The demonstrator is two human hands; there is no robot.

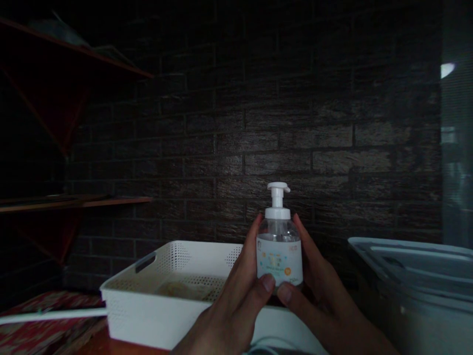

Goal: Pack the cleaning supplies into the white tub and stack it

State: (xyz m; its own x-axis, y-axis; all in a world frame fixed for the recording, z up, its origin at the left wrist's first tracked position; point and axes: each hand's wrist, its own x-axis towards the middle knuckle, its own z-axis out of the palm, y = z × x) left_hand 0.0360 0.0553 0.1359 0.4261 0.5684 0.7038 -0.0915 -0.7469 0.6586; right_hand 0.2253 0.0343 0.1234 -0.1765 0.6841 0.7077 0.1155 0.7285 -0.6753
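Observation:
A clear pump bottle (279, 254) with a white pump top and a pale printed label stands upright between my two hands, raised in front of the white basket. My left hand (236, 291) grips its left side, thumb pressed on the lower front of the label. From the right, my right hand (325, 291) closes on the same bottle, its thumb also low on the front. Fingertips of both hands show beside the bottle's shoulders. The bottle's base is partly covered by the thumbs.
Behind my hands sits a white perforated basket (148, 315). At the right is a lidded translucent bin (424, 296). Corner shelves (111, 201) jut out at the left, above a red patterned cloth (48, 330) and a white rod (55, 314). A dark brick wall (229, 123) rises behind.

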